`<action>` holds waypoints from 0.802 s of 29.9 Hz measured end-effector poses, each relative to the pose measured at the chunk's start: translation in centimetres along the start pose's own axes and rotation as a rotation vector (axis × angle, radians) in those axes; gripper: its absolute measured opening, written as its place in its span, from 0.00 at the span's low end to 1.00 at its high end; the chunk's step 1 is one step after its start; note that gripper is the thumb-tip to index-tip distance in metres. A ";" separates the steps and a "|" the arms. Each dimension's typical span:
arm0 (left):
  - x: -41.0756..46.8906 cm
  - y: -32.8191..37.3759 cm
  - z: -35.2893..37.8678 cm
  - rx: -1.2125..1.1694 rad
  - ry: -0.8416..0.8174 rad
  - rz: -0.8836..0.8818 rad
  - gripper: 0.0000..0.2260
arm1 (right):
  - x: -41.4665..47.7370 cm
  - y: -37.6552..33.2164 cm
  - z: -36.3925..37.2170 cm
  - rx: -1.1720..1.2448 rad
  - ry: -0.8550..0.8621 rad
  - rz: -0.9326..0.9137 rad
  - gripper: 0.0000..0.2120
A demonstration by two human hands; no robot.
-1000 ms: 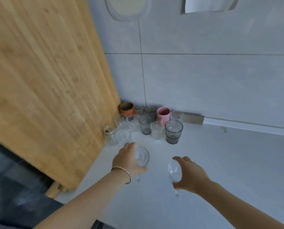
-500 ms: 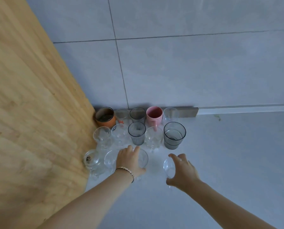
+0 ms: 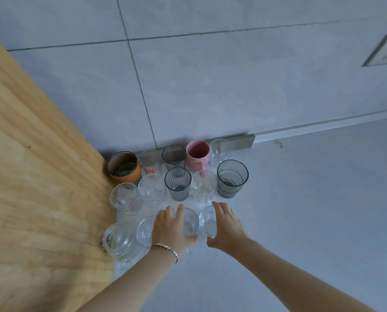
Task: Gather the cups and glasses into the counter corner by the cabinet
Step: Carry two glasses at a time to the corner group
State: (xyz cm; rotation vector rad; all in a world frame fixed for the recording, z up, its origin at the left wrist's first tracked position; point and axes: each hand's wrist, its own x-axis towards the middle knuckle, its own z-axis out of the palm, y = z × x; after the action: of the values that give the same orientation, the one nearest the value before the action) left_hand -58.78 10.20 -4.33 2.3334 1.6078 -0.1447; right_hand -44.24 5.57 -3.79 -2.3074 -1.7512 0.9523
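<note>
The left hand (image 3: 172, 228) is wrapped around a clear glass (image 3: 189, 222), fingers curled over its far rim and thumb on the near side. The right hand (image 3: 225, 226) grasps a second clear glass (image 3: 207, 222) the same way, just beside the first. Both glasses stand in the front row of the cluster at the counter's back-left corner, against the wooden cabinet (image 3: 41, 199).

These look like thin, stiff, light glassware: probably slippery on bare skin and fragile if knocked against neighbours. A hold around the bowl's wall, not the rim, seems safest, with a gentle set-down.

Behind stand about 10 more pieces, among them a pink mug (image 3: 197, 155), an orange cup (image 3: 123, 167) and a smoky tumbler (image 3: 231, 177), packed close. The counter (image 3: 311, 210) is smooth pale grey, meeting a grey tiled wall (image 3: 233, 86) with a socket (image 3: 384, 51) at upper right.
</note>
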 end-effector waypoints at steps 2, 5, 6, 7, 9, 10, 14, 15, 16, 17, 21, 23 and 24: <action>-0.1 0.0 0.1 0.007 -0.005 0.009 0.39 | -0.1 0.2 0.1 0.038 -0.002 0.018 0.46; -0.7 0.3 -0.2 0.040 -0.006 -0.010 0.43 | -0.7 1.0 -0.1 0.081 -0.032 0.051 0.48; -0.8 0.7 -0.3 0.067 0.015 0.010 0.45 | -1.1 1.6 -0.4 0.094 -0.051 0.073 0.48; -0.9 1.1 -0.4 0.091 0.013 0.052 0.45 | -1.5 2.4 -0.8 0.108 -0.074 0.100 0.47; -0.8 2.6 -1.0 0.119 0.090 0.167 0.37 | -2.6 4.7 -1.9 0.113 -0.118 0.160 0.37; -0.8 3.8 -1.7 0.108 0.114 0.236 0.29 | -3.3 6.2 -2.4 0.106 -0.133 0.194 0.31; 0.1 10.8 -4.5 -0.012 -0.002 0.437 0.14 | -6.9 13.2 -5.0 0.044 -0.175 0.366 0.20; 0.4 13.0 -4.5 0.001 -0.045 0.461 0.13 | -8.2 15.0 -5.8 0.034 -0.174 0.405 0.20; 0.8 14.6 -4.4 0.025 -0.091 0.478 0.13 | -9.2 16.4 -6.5 0.025 -0.173 0.431 0.20; 0.9 16.9 -4.2 0.056 -0.144 0.500 0.14 | -10.7 18.1 -7.4 0.025 -0.163 0.467 0.20; 0.1 28.4 -2.0 0.088 -0.319 0.586 0.13 | -18.7 26.3 -10.7 0.083 -0.096 0.629 0.21; -1.5 34.9 -0.6 0.042 -0.381 0.612 0.11 | -23.4 31.1 -12.0 0.097 -0.042 0.708 0.21; -2.5 38.1 0.1 0.022 -0.408 0.638 0.11 | -25.7 33.5 -12.6 0.105 -0.020 0.747 0.21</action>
State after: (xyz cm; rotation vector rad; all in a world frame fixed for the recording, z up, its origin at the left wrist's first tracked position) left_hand -24.37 -4.52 3.40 2.4958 0.6413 -0.4542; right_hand -13.37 -25.16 2.78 -2.9186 -0.7791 1.1070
